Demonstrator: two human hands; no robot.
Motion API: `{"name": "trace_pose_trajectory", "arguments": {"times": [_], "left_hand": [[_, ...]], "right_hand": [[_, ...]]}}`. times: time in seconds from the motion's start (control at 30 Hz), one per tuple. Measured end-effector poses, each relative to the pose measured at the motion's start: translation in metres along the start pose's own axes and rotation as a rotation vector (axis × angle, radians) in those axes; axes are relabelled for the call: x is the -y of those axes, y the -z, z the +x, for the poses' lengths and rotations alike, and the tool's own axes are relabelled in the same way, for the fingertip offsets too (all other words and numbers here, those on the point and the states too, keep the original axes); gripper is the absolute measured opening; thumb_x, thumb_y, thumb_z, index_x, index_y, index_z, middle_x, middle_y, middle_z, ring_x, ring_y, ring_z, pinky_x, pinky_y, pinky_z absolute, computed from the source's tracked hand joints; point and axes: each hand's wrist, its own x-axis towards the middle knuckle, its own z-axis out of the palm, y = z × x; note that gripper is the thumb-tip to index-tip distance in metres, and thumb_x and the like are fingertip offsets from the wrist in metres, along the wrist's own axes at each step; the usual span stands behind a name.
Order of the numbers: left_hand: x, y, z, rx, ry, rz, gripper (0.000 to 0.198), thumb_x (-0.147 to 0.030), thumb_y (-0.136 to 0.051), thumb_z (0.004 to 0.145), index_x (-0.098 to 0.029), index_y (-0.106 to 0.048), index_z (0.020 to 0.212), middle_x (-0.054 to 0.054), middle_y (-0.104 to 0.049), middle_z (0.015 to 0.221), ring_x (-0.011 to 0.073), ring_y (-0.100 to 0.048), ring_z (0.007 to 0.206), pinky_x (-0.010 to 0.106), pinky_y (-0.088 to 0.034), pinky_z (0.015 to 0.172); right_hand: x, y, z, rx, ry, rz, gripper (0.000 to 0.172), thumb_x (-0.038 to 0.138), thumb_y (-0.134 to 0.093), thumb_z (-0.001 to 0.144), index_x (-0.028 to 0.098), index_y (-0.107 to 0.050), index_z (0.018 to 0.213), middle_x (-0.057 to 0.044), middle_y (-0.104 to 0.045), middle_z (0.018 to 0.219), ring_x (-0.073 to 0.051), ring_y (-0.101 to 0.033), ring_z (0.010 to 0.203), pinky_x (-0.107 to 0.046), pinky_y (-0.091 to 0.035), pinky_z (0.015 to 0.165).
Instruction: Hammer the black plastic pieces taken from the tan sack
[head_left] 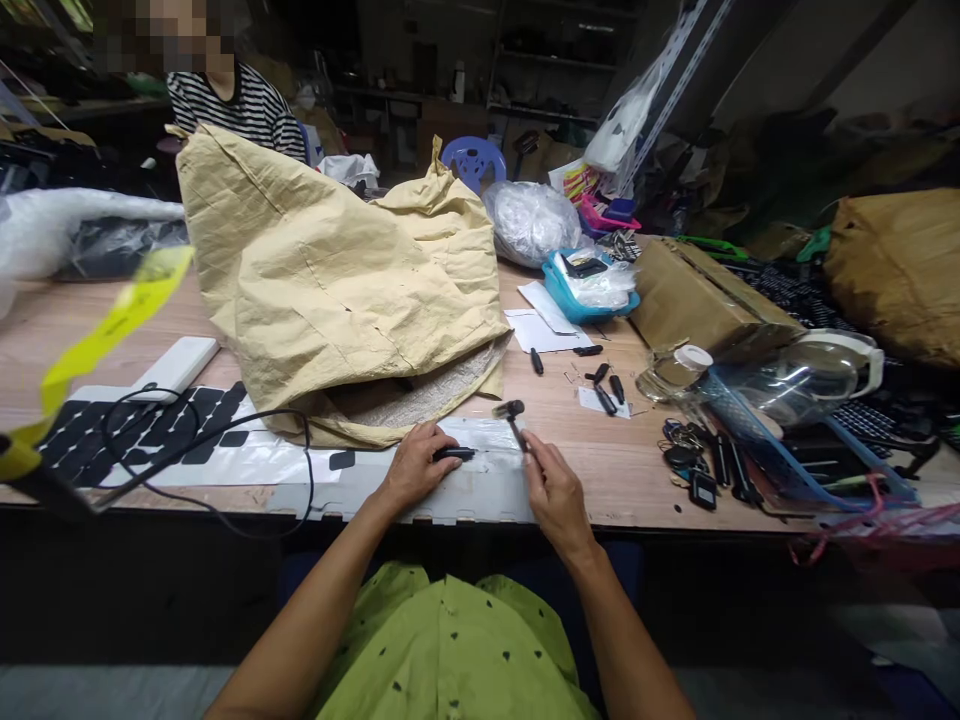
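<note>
My left hand (415,466) rests on a grey slab (480,485) at the table's front edge, fingers closed on a small black stick-shaped part (454,454) lying flat. My right hand (553,492) is closed round the handle of a small black hammer (511,415), whose head is raised just above and to the right of the black part. A large crumpled tan paper sack (337,280) lies open just behind both hands.
Several more small black parts (604,388) lie to the right near white paper slips (541,325). A blue tray (577,300), a cardboard box (694,295), a clear jug (795,380) and keys (694,470) crowd the right. Black-and-white keyboard sheets (142,430), a cable (206,445) and yellow tape (112,330) are left. A person in stripes (240,105) sits opposite.
</note>
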Motion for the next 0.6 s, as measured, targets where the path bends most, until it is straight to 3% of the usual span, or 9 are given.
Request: {"name": "trace_pose_trajectory", "arguments": {"times": [0.1, 0.23, 0.37, 0.6], "left_hand": [[-0.001, 0.0, 0.0, -0.01, 0.004, -0.015, 0.017, -0.027, -0.072, 0.086, -0.025, -0.079, 0.101, 0.004, -0.063, 0.092, 0.0224, -0.058, 0.092, 0.036, -0.049, 0.087], [-0.003, 0.002, 0.002, 0.014, 0.009, -0.013, 0.011, -0.025, -0.072, 0.085, -0.025, -0.079, 0.094, 0.004, -0.063, 0.091, 0.0219, -0.057, 0.091, 0.035, -0.048, 0.086], [-0.006, 0.003, 0.002, 0.022, 0.026, -0.012, 0.007, -0.022, -0.072, 0.084, -0.023, -0.078, 0.083, 0.004, -0.063, 0.089, 0.0215, -0.057, 0.09, 0.035, -0.047, 0.085], [-0.002, -0.004, 0.002, -0.015, 0.035, -0.029, 0.016, -0.023, -0.074, 0.083, -0.025, -0.081, 0.098, 0.004, -0.064, 0.089, 0.0217, -0.058, 0.09, 0.036, -0.048, 0.086]], "right_hand": [[0.024, 0.001, -0.013, 0.094, 0.107, 0.145, 0.038, 0.024, -0.041, 0.103, 0.024, -0.064, 0.134, -0.008, -0.072, 0.109, -0.018, -0.068, 0.101, -0.028, -0.057, 0.086], [0.038, -0.003, -0.021, 0.136, 0.2, 0.147, 0.042, 0.019, -0.041, 0.102, 0.024, -0.061, 0.139, -0.007, -0.071, 0.102, -0.016, -0.069, 0.094, -0.026, -0.057, 0.083], [0.038, -0.006, -0.023, 0.174, 0.183, 0.064, 0.042, 0.018, -0.039, 0.102, 0.025, -0.064, 0.134, -0.006, -0.069, 0.093, -0.016, -0.068, 0.083, -0.024, -0.057, 0.074], [0.03, -0.003, -0.028, 0.111, 0.147, 0.096, 0.04, 0.019, -0.042, 0.101, 0.025, -0.065, 0.133, -0.006, -0.071, 0.099, -0.016, -0.069, 0.09, -0.025, -0.058, 0.078]]}}
